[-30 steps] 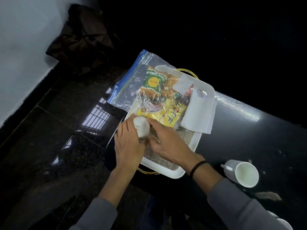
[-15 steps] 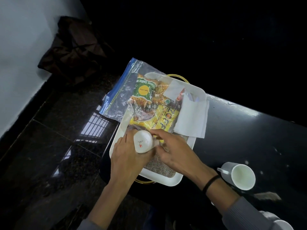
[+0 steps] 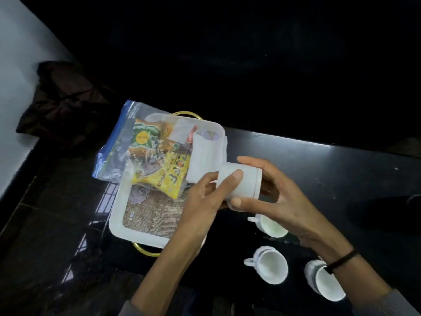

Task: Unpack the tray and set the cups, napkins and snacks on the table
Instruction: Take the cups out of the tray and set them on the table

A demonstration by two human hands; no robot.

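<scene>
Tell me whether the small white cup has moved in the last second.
Yes. The small white cup, gripped by left hand and right hand, went rightward from the white rectangular tray's left side to past its right rim.

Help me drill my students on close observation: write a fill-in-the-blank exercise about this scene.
1. The left hand and the right hand grip one white cup, while ____ more cups rest on the black table.
2. The napkin and the snack bag lie on the white tray, whose handles are ____.
3. A dark band circles the ____ wrist.

Missing words: three; gold; right.
</scene>
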